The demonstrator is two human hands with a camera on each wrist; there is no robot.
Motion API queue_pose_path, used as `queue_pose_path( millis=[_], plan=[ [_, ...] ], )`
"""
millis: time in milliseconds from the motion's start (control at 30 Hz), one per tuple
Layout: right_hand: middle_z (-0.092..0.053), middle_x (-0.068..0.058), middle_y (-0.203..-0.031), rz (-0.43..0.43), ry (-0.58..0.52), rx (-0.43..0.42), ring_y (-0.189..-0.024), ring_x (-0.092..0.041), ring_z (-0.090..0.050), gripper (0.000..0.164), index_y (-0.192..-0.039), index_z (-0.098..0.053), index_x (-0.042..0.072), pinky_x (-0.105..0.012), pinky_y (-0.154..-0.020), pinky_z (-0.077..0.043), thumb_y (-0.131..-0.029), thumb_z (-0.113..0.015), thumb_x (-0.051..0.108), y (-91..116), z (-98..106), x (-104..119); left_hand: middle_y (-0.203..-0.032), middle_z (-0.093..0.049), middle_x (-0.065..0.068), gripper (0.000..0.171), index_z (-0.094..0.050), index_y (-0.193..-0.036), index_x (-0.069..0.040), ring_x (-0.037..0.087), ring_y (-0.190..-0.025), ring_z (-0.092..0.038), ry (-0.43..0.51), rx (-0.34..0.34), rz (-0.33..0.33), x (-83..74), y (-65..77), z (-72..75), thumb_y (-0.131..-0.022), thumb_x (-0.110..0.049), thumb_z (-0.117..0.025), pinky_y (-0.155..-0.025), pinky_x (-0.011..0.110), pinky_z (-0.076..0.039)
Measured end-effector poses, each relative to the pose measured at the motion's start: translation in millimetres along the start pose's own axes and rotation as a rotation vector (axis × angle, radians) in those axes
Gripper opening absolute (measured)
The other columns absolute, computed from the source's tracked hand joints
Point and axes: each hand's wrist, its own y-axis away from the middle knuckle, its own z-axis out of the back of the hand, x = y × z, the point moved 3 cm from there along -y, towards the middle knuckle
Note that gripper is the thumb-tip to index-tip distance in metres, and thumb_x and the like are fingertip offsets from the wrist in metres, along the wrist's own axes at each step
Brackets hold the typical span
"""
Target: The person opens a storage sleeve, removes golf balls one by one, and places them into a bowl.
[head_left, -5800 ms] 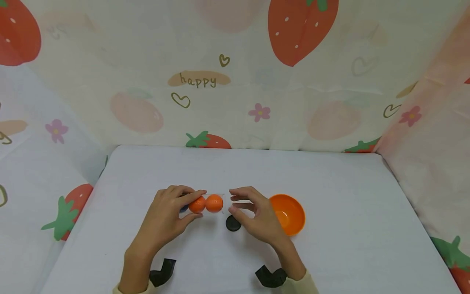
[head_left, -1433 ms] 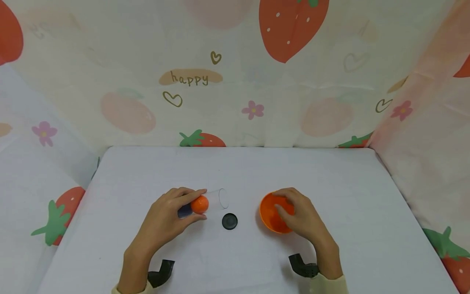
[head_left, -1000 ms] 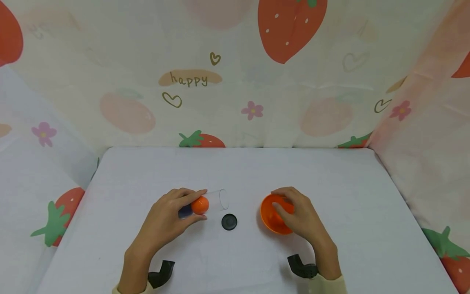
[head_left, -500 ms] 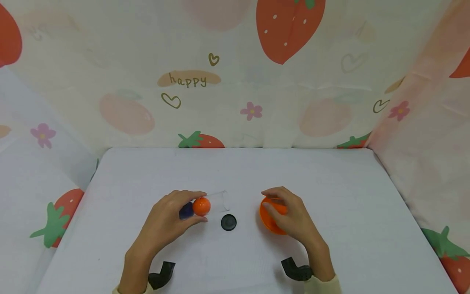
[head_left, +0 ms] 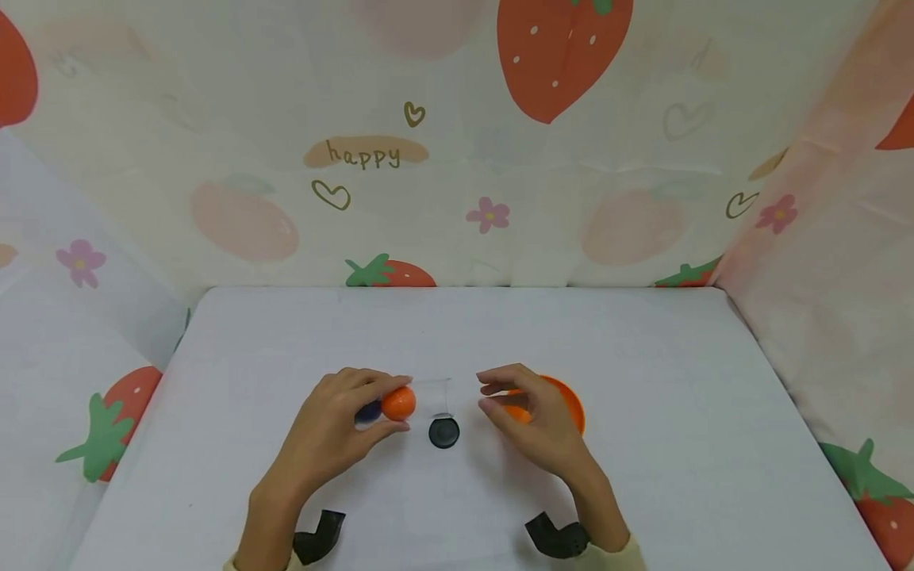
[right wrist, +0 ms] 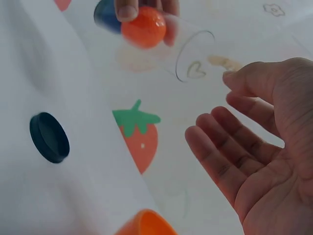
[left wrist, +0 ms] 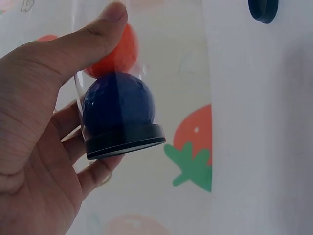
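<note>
My left hand (head_left: 332, 432) grips a clear tube (right wrist: 171, 54) between thumb and fingers, tilted sideways with its uncapped mouth to the right. Inside are an orange ball (head_left: 397, 404) and, deeper in, a dimpled blue golf ball (left wrist: 119, 100) against the dark end cap (left wrist: 127, 142). Just right of the mouth, my right hand (head_left: 539, 432) has its fingers apart and holds nothing. Behind that hand stands an orange bowl (head_left: 574, 404), partly covered by it in the head view. A loose black cap (head_left: 444, 433) lies on the table below the tube's mouth.
The white table (head_left: 678, 444) meets a strawberry-printed cloth backdrop (head_left: 428, 214) at its rear edge, with more cloth along both sides. Black mounts (head_left: 557, 537) sit at both wrists.
Earlier the tube held two orange balls; now one shows. My right hand reached into the bowl, then came back left toward the tube, empty. The left hand shifted slightly right.
</note>
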Motion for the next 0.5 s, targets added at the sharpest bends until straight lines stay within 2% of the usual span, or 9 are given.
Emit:
queue_pose_path(
  millis=[167,400,500],
  plan=[
    [-0.069,-0.007,-0.129,-0.01,-0.042,0.018,-0.115,-0.023,-0.072,0.035,-0.132,-0.069,0.014,-0.027,-0.096,-0.063,-0.098,-0.076,0.011,-2,-12,4,-0.12,-0.075,-0.004,0.055,-0.076,-0.131,-0.028,0.02,-0.116,-0.065,-0.029,-0.025,-0.034,-2.6,-0.5,-0.8,-0.08,-0.037,-0.093,-0.106,0.047,-0.048],
    [-0.065,-0.019,-0.136,-0.055,-0.109,0.055,-0.122,-0.026,-0.07,0.038,-0.136,-0.065,0.015,-0.023,-0.099,-0.06,-0.1,-0.074,0.012,-4,-25,1,-0.12,-0.075,-0.001,0.056,-0.077,-0.128,-0.028,0.025,-0.12,-0.064,-0.084,-0.082,-0.082,-4.3,-1.1,-0.1,-0.076,-0.03,-0.096,-0.108,0.049,-0.045],
    [-0.067,-0.015,-0.136,-0.074,-0.126,0.063,-0.122,-0.025,-0.069,0.037,-0.136,-0.065,0.016,-0.023,-0.1,-0.06,-0.1,-0.074,0.013,-4,-29,-1,-0.119,-0.075,-0.001,0.057,-0.078,-0.128,-0.028,0.026,-0.12,-0.063,-0.11,-0.102,-0.101,-5.0,-1.8,0.4,-0.074,-0.029,-0.097,-0.109,0.049,-0.044]
  ],
)
